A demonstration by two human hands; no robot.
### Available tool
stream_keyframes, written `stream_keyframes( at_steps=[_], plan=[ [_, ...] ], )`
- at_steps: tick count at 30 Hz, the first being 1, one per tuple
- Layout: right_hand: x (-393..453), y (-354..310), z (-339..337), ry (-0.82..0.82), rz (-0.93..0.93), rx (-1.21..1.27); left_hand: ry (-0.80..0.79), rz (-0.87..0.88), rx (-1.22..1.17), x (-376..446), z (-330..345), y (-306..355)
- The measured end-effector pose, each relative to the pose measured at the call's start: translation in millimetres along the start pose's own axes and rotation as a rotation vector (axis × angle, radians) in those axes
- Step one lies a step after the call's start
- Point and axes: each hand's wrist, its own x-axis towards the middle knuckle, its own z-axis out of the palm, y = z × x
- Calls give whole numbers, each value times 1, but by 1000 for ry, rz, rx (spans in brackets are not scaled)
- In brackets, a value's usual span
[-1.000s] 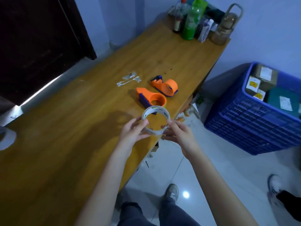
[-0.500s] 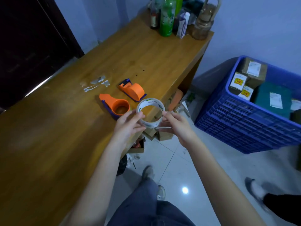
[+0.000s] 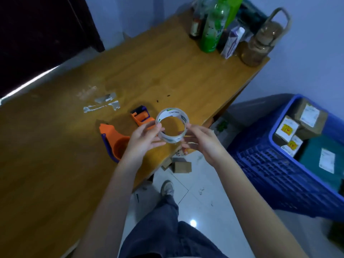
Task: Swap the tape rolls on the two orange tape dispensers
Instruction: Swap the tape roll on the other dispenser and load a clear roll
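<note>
Over the last second the clear tape roll (image 3: 172, 127) has stayed between both hands, raised clear of the bench (image 3: 55, 164), while the view has swung closer to the bench edge. No seating on a dispenser has begun; judged from this, the swap is mid-way, with the roll out and being checked or having its loose end sought.

The left hand (image 3: 144, 139) grips the roll's left rim, thumb on the inner edge and fingers (image 3: 158, 143) under it. The right hand (image 3: 202, 141) pinches the right rim. Both hands are closed on the roll.

The roll hangs above the bench's near edge. The empty orange dispenser (image 3: 116, 143) lies just beside the left wrist; the second orange dispenser (image 3: 141, 117) sits partly hidden behind the left hand. Whether it carries tape cannot be told.
</note>
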Motion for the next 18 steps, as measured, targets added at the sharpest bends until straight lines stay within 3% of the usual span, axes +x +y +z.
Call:
stream_keyframes(
  at_steps=[11,18],
  plan=[
    [76,-40,9,-128,112,-151,185,-9,-40,42,-2,28],
    [102,-49,17,-338,177,-226,335,-38,-116,38,-5,20]
  ],
)
